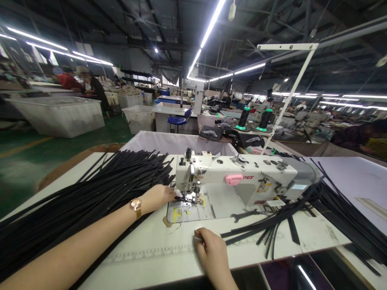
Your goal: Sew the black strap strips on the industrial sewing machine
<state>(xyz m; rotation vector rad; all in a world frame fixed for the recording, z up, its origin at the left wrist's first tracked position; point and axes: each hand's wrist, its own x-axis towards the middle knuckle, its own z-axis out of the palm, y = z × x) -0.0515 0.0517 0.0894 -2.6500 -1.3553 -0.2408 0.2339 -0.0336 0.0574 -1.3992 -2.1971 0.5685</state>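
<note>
My left hand (pixel 160 198), with a gold watch (pixel 136 206) on its wrist, reaches to the needle area of a white sewing machine (pixel 211 169). Its fingers are pinched together beside the presser foot (pixel 191 198); what they hold is too small to make out. My right hand (pixel 211 249) is curled closed over the table's front part, near the printed ruler (pixel 157 251). A small greyish thing shows at its fingertips, its kind unclear. Under and beside my left arm lies a large pile of long black strips (pixel 121 181).
A wrench (pixel 246 215) lies by the machine's base. More black strips (pixel 272 225) spread to the right and hang over the edge. Two black thread cones (pixel 243 119) stand behind the machine, below a white thread stand (pixel 292 96). Large bins (pixel 60 114) and other people are farther back.
</note>
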